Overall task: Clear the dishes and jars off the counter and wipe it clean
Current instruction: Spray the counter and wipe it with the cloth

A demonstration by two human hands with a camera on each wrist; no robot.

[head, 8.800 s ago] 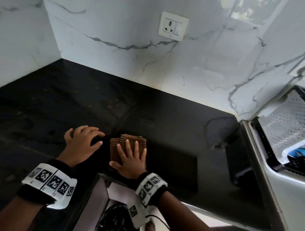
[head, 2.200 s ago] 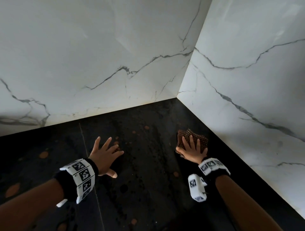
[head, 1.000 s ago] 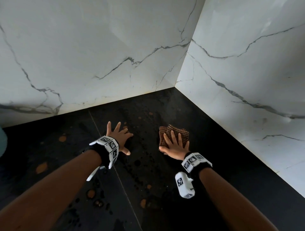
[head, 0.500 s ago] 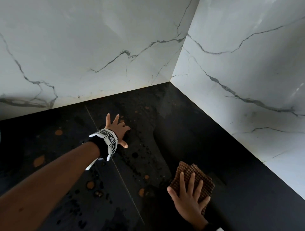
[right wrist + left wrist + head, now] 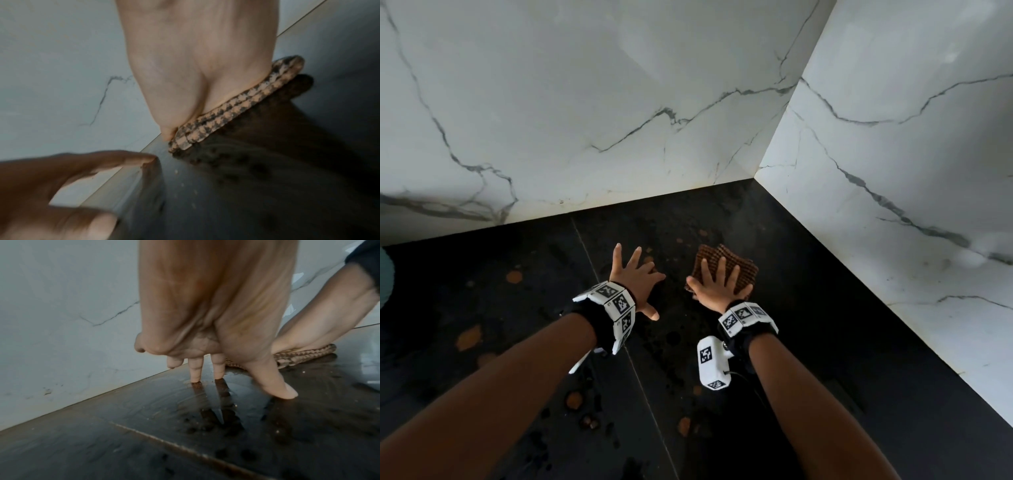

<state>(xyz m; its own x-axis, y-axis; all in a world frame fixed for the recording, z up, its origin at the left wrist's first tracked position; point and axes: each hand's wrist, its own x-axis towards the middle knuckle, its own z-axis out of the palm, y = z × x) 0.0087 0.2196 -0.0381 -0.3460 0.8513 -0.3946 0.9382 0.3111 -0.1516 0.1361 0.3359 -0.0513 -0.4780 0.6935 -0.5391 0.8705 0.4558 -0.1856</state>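
A folded brown checked cloth [image 5: 736, 265] lies on the black counter [image 5: 842, 342] near the inner corner of the marble walls. My right hand [image 5: 717, 284] presses flat on the cloth with fingers spread and straight. The cloth's folded edge [image 5: 226, 112] shows under my palm in the right wrist view. My left hand [image 5: 633, 277] rests beside it to the left, fingers spread, fingertips [image 5: 195, 378] and thumb touching the wet counter [image 5: 144, 426]. The cloth [image 5: 304, 353] shows just behind the left hand in the left wrist view. No dishes or jars are in view.
White marble walls [image 5: 585, 120] meet in a corner behind the hands. Orange-brown spots [image 5: 513, 277] and dark wet marks dot the counter, mostly left of and nearer than the hands. A pale teal object [image 5: 385, 274] pokes in at the left edge.
The right hand has pushed the cloth back from near me toward the corner, beside the left hand. The left hand has stayed planted in about the same spot.
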